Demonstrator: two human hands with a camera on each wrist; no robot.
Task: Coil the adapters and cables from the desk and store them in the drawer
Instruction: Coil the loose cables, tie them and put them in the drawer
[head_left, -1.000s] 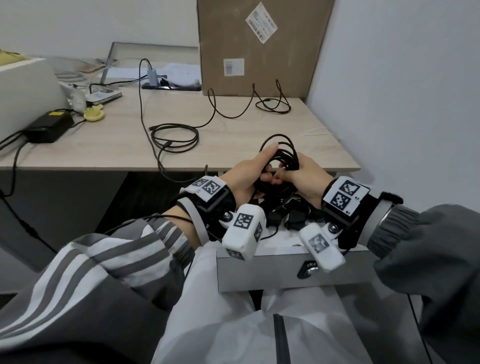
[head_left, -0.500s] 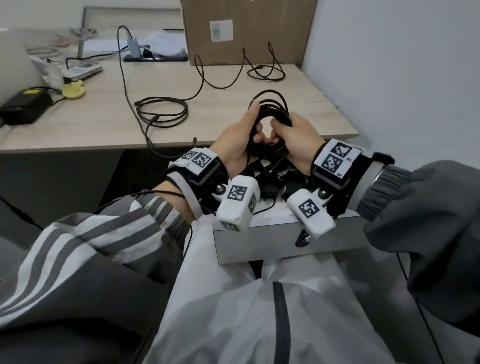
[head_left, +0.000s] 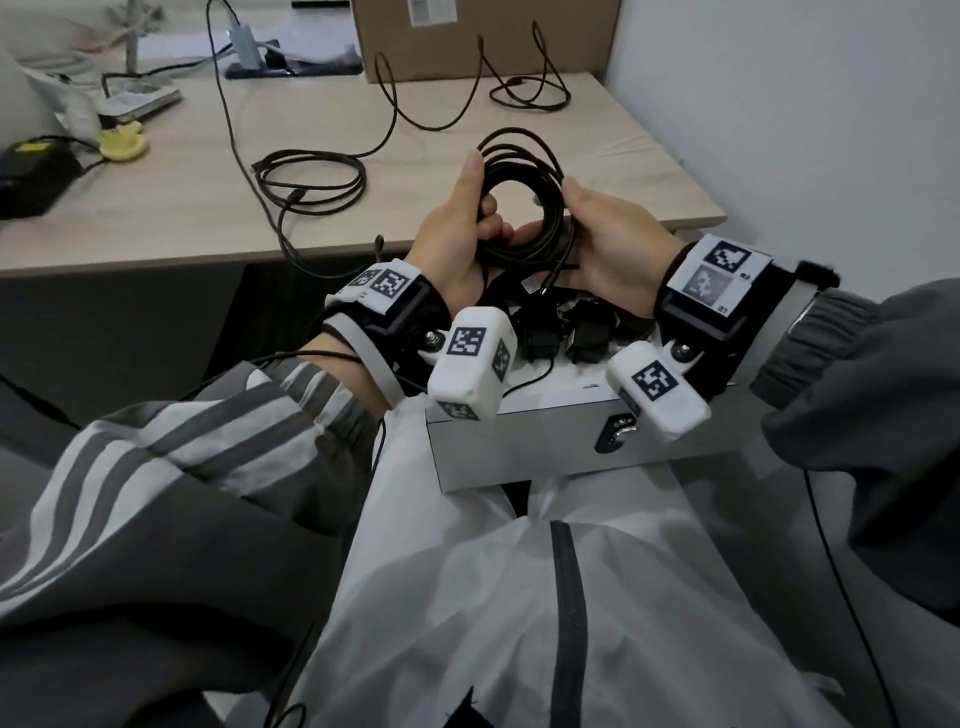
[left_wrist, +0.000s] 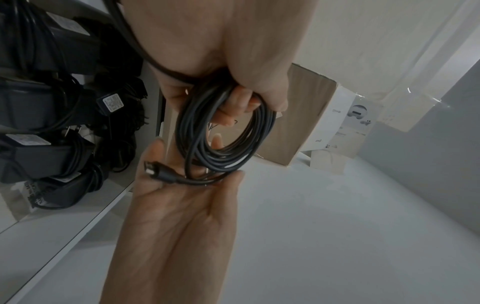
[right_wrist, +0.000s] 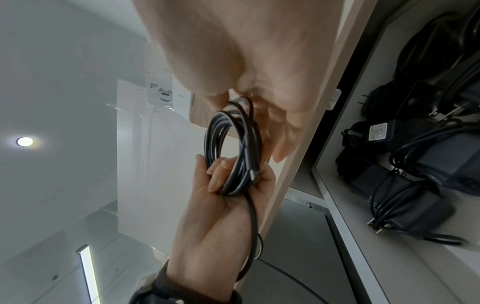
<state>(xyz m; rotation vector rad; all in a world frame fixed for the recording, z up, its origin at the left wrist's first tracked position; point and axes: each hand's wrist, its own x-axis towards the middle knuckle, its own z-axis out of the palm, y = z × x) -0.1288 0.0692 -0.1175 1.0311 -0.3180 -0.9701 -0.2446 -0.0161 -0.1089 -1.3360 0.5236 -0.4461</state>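
A black cable wound into a coil (head_left: 522, 202) hangs between both hands above the open white drawer (head_left: 545, 452). My left hand (head_left: 452, 234) grips the coil's left side, fingers curled through the loop (left_wrist: 226, 127). My right hand (head_left: 608, 234) holds the right side, thumb on top and fingers behind. The cable's plug (left_wrist: 155, 171) lies on the right palm. Several black adapters (head_left: 540, 332) with wrapped cords lie in the drawer (right_wrist: 415, 154). On the desk (head_left: 182, 218) a loosely looped cable (head_left: 311, 182) and another thin cable (head_left: 530, 96) lie uncoiled.
A cardboard box (head_left: 483, 36) stands at the desk's back by the right wall. A black power brick (head_left: 31, 179) and a yellow object (head_left: 122, 143) lie at the left. The drawer's front presses near my lap. A cord trails from my left sleeve.
The hands have drawn slightly apart, so the coil now shows as an open ring between them. The head view has tipped downward.
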